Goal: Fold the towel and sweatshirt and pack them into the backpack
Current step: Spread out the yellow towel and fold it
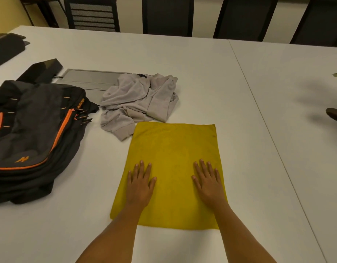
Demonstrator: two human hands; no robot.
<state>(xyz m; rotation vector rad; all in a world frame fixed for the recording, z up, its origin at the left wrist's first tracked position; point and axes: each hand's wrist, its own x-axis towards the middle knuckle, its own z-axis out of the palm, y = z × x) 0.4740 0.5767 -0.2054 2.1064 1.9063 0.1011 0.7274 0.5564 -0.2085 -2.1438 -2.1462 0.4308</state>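
Both hands lie flat on the yellow towel [171,168], which is spread as a rectangle at the near middle of the bench [258,130] — the left hand [140,184] and right hand [208,182] press it with fingers straight and slightly apart, gripping nothing. This looks like the towel-folding step, mid-smoothing. Next, probably, an edge must be pinched and carried over for another fold. The grey sweatshirt [139,100] lies crumpled just beyond the towel, touching its far left corner; the backpack [34,133] sits at the left — seemingly not yet packed.

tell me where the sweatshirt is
In the head view the grey sweatshirt lies crumpled mid-table, right of the backpack, at the far left corner of the yellow towel.
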